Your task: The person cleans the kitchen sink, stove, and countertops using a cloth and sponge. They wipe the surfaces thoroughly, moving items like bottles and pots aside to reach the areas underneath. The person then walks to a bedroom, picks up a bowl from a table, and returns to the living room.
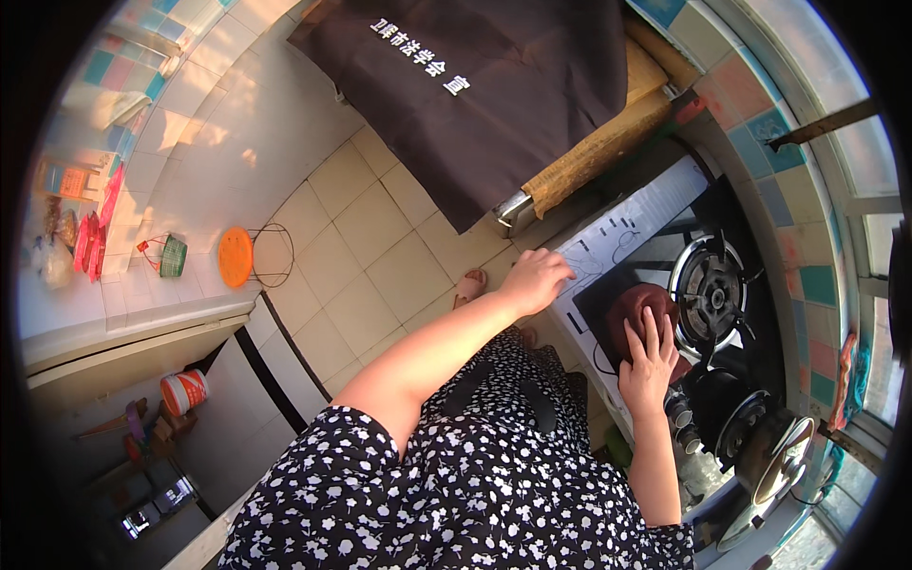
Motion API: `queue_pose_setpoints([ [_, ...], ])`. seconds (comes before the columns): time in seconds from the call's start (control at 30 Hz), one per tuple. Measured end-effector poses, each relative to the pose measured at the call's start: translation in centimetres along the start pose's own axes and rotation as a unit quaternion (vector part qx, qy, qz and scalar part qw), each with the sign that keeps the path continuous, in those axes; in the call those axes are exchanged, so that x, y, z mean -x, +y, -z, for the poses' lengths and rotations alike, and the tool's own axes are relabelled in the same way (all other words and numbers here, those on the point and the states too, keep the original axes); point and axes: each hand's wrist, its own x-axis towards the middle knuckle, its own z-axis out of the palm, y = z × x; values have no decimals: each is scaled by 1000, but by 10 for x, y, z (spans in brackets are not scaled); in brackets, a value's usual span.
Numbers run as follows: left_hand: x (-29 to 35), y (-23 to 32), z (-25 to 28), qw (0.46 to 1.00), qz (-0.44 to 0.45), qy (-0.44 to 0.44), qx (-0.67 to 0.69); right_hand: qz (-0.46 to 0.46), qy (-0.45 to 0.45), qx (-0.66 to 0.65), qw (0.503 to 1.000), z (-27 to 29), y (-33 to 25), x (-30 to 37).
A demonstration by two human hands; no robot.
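Fingers of right hand [649,366] together, pressing flat on dark red cloth [635,313] lying on stove [665,275] top, left of far burner [711,290]. Left hand [535,278] fingers curled loosely, braced on stove's left edge, holding nothing. Wiping looks underway; burner side seems left to do.

Floor: pale square tiles [370,237], sunlit patches toward the upper left.
Walls: small tiles in pastel pink, teal and cream [788,180] behind the cooker side; similar tiles upper left.
Window: framed panes [855,142] along the right edge, daylight coming through.
Furniture: wire-legged stool with round orange seat [236,257] on the floor; dark cloth [475,85] draped over a wooden counter edge [598,147].
Left side: low white ledge [142,313], small green basket [172,256] on it.
Below ledge: shadowed recess with an orange-and-white tub [183,391].
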Motion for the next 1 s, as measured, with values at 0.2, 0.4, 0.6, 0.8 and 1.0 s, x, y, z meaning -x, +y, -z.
queue_pose_setpoints([
  [0.2,-22,-20,-20,995,-102,0,13,-2,100,-2,995,-24,6,-5],
  [0.4,-35,-24,-13,983,-125,-134,12,2,113,-1,994,-29,10,-31],
  [0.6,-49,-15,-14,966,-177,-185,-47,0,125,20,992,-32,8,-45],
  [0.8,-45,-19,-21,965,-161,-150,-142,-9,115,25,993,-32,7,-45],
  [1.0,-26,-7,37,957,15,-60,283,-193,195,-251,928,-39,-14,-49],
])
